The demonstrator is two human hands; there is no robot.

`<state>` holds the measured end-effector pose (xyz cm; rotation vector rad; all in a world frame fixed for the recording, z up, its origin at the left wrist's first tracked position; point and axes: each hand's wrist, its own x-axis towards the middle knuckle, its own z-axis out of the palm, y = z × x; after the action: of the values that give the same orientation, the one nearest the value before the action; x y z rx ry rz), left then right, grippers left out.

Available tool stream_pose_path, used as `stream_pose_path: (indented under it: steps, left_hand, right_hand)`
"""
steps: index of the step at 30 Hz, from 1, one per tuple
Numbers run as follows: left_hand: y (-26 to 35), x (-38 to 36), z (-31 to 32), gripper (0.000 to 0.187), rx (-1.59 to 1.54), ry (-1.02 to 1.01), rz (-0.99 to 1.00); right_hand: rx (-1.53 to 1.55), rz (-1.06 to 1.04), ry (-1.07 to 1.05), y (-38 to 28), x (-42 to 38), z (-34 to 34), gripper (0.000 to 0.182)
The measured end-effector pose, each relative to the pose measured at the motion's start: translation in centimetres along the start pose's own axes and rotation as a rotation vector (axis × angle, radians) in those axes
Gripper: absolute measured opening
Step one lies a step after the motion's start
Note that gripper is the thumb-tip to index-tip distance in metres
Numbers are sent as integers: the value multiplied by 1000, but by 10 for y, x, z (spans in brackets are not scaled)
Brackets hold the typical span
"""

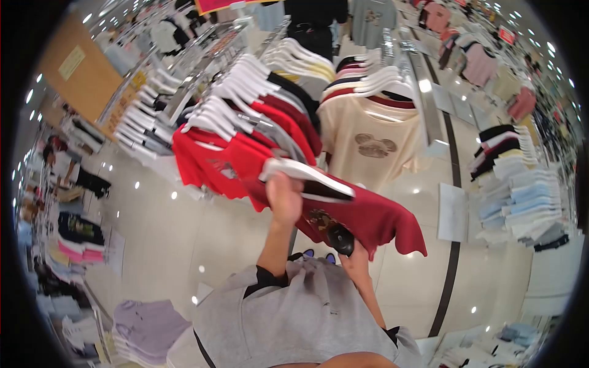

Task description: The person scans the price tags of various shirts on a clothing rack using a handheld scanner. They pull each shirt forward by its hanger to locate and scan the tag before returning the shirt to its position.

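My left hand [286, 199] is closed on a white hanger [319, 176], near its hook end. From this hanger a dark red T-shirt [383, 214] with a brownish print hangs tilted, stretching off to the right. Under the shirt's front, my right hand [356, 260] holds a rounded black device [340, 239] up against or close to the print; its exact kind is not clear. Just beyond my left hand, a bright red T-shirt [211, 162] hangs on the rack. A cream T-shirt [372, 138] with a mouse-head print faces me behind the dark red one.
White hangers [245, 80] with several shirts fill the rack ahead. A metal rail [423, 86] runs along its right side. More garments hang at right [521, 190], and a lilac shirt [147, 328] is at lower left. A person in black [313, 27] stands beyond the rack.
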<state>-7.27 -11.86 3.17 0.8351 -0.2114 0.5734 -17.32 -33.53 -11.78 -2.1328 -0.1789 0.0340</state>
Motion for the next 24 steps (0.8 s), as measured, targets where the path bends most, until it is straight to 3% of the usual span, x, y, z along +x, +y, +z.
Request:
stream_pose_path:
  steps: [3,5,6,7,9,15,18,20,21,24]
  left_hand:
    - [47,33,-37,41,60,406,132]
    - [66,62,-70,39,97,393,236]
    - [72,77,-84,39,152,377,268]
    - [75,92,-98,39,205,358,299]
    - [76,119,-126,39,308,467,220]
    - [64,135,-150,30,370,385,114]
    - [23,117,-182,14,865,592,381]
    - [3,82,-132,10,1033,573,456]
    - [-14,70,-138,9,1162,515,444]
    - [-44,57,-99,11,1551,307,807]
  right_hand:
    - [-80,-29,-61,0,6,6,43]
    - [-41,-205,1,-17,13,5,42]
    - [-34,-117,-123,-13,11,6,43]
    - [8,-108,-120,-26,12,6,49]
    - [39,-158,-133,-33,15,8,52]
    - [33,-122,-165,-35,13,14,56]
    - [29,-109,-160,-34,12,13,57]
    - [22,-99,-137,-31,10,13,58]
    - [12,-106,-133,-31,10,13,59]
    - [29,-85,-110,-34,8,10,60]
